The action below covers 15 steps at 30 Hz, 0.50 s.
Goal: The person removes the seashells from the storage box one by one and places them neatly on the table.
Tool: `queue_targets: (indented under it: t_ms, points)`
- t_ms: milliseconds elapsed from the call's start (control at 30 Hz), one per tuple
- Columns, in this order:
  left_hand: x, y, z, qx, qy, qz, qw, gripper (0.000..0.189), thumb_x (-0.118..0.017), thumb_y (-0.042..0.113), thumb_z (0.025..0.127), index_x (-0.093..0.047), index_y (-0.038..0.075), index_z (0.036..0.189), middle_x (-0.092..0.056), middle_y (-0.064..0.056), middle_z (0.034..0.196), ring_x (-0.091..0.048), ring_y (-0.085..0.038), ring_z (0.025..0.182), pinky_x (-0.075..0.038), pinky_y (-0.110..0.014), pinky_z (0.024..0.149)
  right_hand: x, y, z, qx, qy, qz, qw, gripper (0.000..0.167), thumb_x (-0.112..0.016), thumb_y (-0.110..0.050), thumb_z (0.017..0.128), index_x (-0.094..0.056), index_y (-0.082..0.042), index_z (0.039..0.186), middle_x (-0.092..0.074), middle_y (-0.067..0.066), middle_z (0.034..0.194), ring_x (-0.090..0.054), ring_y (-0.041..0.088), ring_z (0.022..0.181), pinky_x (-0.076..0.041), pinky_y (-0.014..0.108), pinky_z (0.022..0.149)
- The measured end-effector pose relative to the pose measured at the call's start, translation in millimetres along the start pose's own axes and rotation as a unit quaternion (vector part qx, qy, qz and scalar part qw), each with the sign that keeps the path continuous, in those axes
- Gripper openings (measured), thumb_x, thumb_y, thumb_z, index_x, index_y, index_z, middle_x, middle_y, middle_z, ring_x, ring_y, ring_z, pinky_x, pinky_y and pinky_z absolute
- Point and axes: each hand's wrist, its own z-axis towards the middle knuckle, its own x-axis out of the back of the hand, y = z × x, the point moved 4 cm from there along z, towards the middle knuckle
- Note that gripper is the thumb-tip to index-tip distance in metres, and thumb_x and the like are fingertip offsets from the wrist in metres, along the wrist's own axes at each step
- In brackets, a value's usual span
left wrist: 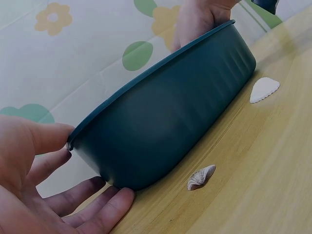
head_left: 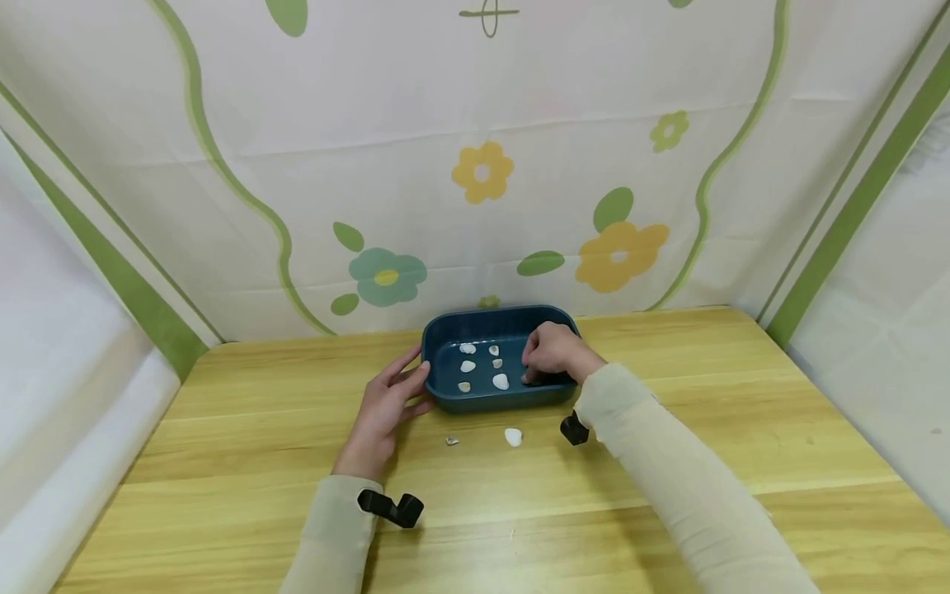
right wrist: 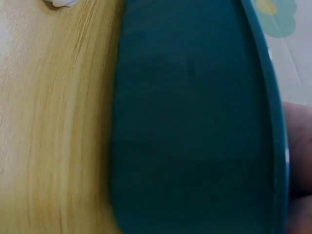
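Note:
A dark teal oval-cornered tray (head_left: 475, 402) stands at the back of the table, with several small seashells (head_left: 467, 366) in two columns inside. My left hand (head_left: 382, 419) touches the tray's left end; in the left wrist view its thumb is at the rim and its fingers lie against the outer wall. Reaching over the near rim, my right hand (head_left: 552, 351) points its bent fingers down at the tray's right part. Whatever lies at those fingertips is hidden. On the table before the tray are a white shell (head_left: 513, 436) and a small brownish-striped shell (left wrist: 201, 177).
The wooden table (head_left: 475, 511) spreads toward me. Close behind the tray hangs a white flower-patterned cloth (head_left: 416, 181), with white cloth sides at left and right. Black wrist mounts (head_left: 392, 507) sit on both sleeves.

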Motion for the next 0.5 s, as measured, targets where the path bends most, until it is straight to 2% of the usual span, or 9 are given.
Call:
queue_targets:
  t_ms: [200,333,500]
  points:
    - [0.0,0.8,-1.1,0.002,-0.001,-0.001,1.0,0.049,-0.068,0.035,0.108,-0.058,0.032,0.156,-0.062,-0.015,0.151,-0.07,-0.018,0.108,-0.062,-0.042,0.102,-0.9,1.7,2.2,0.012,0.0,0.022,0.9997,0.015,-0.09,-0.015,0.087,-0.077,-0.009,0.092,-0.075,0.004,0.094,-0.069,0.018,0.084,-0.058,0.035,0.086]
    - [0.3,1.4,-1.9,0.003,-0.001,-0.002,1.0,0.05,-0.068,0.035,0.108,-0.058,0.033,0.156,-0.062,-0.015,0.151,-0.07,-0.019,0.11,-0.062,-0.042,0.103,-1.4,2.1,3.4,0.026,-0.011,0.044,0.9986,0.016,-0.089,-0.017,0.089,-0.077,-0.008,0.093,-0.076,0.004,0.093,-0.069,0.017,0.084,-0.058,0.033,0.083]
    - [0.0,1.9,-2.1,0.004,-0.003,-0.003,1.0,0.05,-0.068,0.036,0.107,-0.058,0.033,0.156,-0.062,-0.015,0.152,-0.07,-0.02,0.112,-0.061,-0.043,0.105,-1.2,3.4,4.9,0.033,-0.05,0.086,0.9945,0.016,-0.087,-0.013,0.091,-0.077,-0.003,0.099,-0.078,0.005,0.09,-0.072,0.015,0.08,-0.062,0.033,0.084]
